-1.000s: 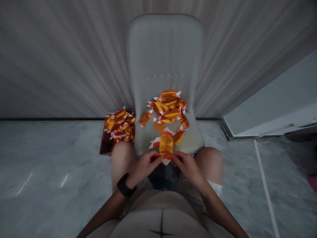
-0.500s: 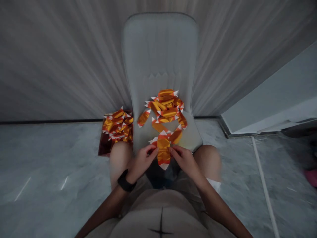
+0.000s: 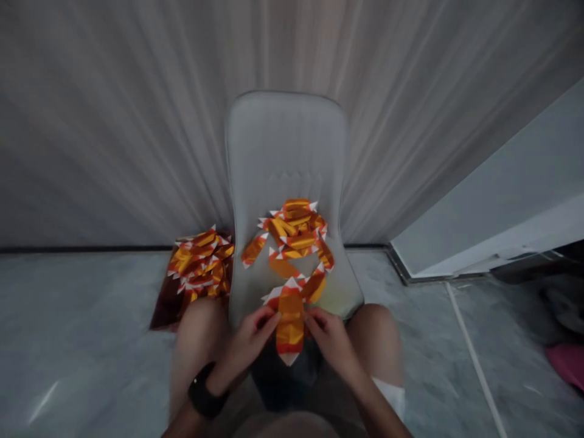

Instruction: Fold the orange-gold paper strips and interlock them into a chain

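Between my two hands is a folded gold foil paper piece (image 3: 290,322) with red bands and white pointed ends, held upright in front of the chair seat. My left hand (image 3: 255,331) pinches its left edge between thumb and fingers. On the opposite edge, the thumb and fingers of my right hand (image 3: 327,331) are closed as well. Just beyond lie more folded gold paper pieces (image 3: 298,228), heaped on the grey chair (image 3: 287,134), with a few looser ones close to my fingers.
A dark red box (image 3: 165,301) piled with similar folded papers stands on the floor left of the chair. The chair back is near a curtain-like wall (image 3: 137,121). My knees (image 3: 376,334) flank the seat. A pale panel (image 3: 493,201) and a pink item (image 3: 566,363) are at the right.
The view has tilted up, so the chair, papers and hands appear lower. Both hands keep hold of the same paper piece, whose surface looks smoother near its top.
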Action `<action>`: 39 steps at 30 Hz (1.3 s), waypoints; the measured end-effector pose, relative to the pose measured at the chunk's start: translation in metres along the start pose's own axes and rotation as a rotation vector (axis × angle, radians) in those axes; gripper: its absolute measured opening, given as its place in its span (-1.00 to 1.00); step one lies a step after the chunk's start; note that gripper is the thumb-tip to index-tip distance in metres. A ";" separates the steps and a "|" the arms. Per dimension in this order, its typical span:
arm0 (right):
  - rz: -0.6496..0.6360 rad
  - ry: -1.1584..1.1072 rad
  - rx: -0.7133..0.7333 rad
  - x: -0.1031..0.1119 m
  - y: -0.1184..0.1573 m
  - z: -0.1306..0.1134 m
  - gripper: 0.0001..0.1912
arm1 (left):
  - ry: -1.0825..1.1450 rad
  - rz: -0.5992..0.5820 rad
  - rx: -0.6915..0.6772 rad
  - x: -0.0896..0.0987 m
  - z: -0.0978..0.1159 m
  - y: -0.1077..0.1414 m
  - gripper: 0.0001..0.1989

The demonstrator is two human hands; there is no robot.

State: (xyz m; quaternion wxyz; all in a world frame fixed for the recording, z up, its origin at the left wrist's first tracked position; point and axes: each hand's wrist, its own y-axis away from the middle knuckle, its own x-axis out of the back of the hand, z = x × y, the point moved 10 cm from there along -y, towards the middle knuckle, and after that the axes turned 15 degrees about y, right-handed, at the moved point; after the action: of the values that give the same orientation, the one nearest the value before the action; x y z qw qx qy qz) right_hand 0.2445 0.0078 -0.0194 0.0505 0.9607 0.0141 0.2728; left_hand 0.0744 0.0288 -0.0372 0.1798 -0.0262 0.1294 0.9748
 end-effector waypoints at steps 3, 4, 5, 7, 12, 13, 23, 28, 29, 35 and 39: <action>0.029 -0.028 0.005 0.009 -0.013 0.000 -0.55 | -0.022 0.041 -0.013 0.007 -0.001 -0.006 -0.51; 0.046 -0.040 0.006 0.016 -0.021 -0.002 -0.55 | -0.032 0.062 -0.012 0.012 -0.004 -0.008 -0.50; 0.072 -0.054 0.006 0.026 -0.032 -0.006 -0.55 | -0.044 0.081 -0.011 0.018 -0.007 -0.009 -0.49; 0.148 -0.094 0.001 0.049 -0.063 -0.017 -0.53 | -0.082 0.115 -0.016 0.030 -0.018 -0.012 -0.47; 0.363 -0.143 -0.050 0.097 -0.177 -0.055 -0.54 | -0.143 0.218 0.004 0.058 -0.061 -0.011 -0.44; 0.366 -0.108 -0.075 0.098 -0.196 -0.060 -0.52 | -0.130 0.232 0.023 0.061 -0.070 -0.009 -0.43; 0.147 0.295 -0.016 0.016 -0.143 -0.004 -0.73 | -0.063 0.262 0.039 0.067 -0.076 0.010 -0.48; 0.015 0.845 0.015 -0.018 -0.144 0.008 -0.67 | -0.152 0.277 0.047 0.066 -0.074 0.000 -0.51; -0.018 0.926 -0.017 -0.023 -0.151 0.011 -0.63 | -0.159 0.275 0.051 0.066 -0.075 -0.001 -0.51; -0.175 0.993 -0.001 -0.050 -0.176 0.012 -0.66 | -0.077 0.229 0.052 0.063 -0.085 -0.001 -0.50; -0.211 0.931 0.116 -0.059 -0.171 0.001 -0.86 | -0.054 0.255 0.054 0.066 -0.085 0.004 -0.51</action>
State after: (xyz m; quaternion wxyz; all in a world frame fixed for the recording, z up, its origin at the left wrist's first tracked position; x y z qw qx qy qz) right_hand 0.1951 0.1743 -0.0688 0.0127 0.7309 0.1479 0.6662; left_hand 0.0116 0.0259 -0.1250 0.0583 0.0216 0.1529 0.9863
